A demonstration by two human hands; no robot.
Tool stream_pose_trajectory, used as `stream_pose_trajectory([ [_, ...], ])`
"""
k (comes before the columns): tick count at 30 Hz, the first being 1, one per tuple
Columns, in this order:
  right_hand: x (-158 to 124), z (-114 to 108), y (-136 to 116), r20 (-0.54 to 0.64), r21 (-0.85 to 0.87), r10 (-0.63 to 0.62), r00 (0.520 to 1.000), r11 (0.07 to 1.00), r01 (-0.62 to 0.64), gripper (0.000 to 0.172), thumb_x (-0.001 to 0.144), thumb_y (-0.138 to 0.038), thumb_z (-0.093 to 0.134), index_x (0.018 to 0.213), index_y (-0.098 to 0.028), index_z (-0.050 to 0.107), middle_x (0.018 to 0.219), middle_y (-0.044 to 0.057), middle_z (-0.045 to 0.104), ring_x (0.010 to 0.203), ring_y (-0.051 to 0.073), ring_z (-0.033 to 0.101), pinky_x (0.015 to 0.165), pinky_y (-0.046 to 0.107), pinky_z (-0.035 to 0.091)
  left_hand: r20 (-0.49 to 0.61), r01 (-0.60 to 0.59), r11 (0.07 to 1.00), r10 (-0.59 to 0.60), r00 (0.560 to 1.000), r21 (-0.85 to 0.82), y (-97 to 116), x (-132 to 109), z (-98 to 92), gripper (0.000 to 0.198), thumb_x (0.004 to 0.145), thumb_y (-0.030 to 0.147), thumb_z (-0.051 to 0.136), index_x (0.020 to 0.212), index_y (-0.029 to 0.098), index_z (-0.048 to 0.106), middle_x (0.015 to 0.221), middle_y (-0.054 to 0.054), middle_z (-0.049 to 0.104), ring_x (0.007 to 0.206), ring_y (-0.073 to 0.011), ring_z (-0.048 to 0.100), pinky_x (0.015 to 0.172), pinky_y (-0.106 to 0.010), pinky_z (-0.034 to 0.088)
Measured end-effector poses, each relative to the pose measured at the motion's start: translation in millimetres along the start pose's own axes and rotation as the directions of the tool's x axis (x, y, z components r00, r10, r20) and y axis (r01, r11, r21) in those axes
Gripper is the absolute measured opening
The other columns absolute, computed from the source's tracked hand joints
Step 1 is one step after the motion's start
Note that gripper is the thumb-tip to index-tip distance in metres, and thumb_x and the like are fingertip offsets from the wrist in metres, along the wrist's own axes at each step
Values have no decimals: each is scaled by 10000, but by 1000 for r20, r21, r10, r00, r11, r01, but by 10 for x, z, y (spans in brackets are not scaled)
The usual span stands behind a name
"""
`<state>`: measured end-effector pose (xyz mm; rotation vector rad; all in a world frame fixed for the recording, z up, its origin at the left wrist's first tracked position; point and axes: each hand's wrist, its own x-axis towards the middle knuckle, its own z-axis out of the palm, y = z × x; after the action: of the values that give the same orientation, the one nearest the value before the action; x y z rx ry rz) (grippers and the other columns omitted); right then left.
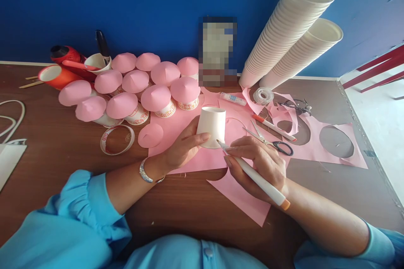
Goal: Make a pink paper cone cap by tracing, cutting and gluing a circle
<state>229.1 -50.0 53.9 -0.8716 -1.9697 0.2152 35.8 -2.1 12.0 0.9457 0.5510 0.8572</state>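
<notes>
A plain white paper cup is held upside down by my left hand, thumb across its front. My right hand grips a white marker with an orange end, its tip at the lower front of the cup. No marks can be made out on the cup. Pink paper lies beneath both hands. Beyond my left hand stand several cups with red drawings, topped by pink paper cones. A flat pink cone lies beside my left hand.
Two tall stacks of white cups lean on the blue wall. Scissors, an orange marker, clear tape and a glue stick lie at the right. A cut cup ring and an orange cup are at the left.
</notes>
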Motion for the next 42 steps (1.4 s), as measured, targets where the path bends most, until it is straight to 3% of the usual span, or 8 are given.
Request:
stream_pose_trajectory([
  [12,-14,8,4,12,-34,26,1000,999,-26,136,928,-71,658,979,-185,604,777,48,701,640,147,687,554,252,551,-27,-2,1000,2,1000,-10,-39,-7,-17,304,897,395,717,1138,216,667,956,-46,606,897,-193,532,794,-322,464],
  [28,2,-3,-1,12,-35,26,1000,999,-26,137,930,-77,663,986,-192,613,777,46,711,652,154,706,564,255,564,-30,12,1000,-12,999,-7,-20,-9,-1,300,892,407,720,1106,205,661,939,-47,624,906,-210,541,810,-335,449],
  [42,14,-3,-69,86,-9,51,995,999,-51,154,878,-25,655,905,-170,609,684,28,694,585,150,701,515,241,522,2,-15,999,15,1000,-50,-32,4,-12,248,911,374,698,1092,205,670,913,-62,663,991,-251,597,781,-337,489],
])
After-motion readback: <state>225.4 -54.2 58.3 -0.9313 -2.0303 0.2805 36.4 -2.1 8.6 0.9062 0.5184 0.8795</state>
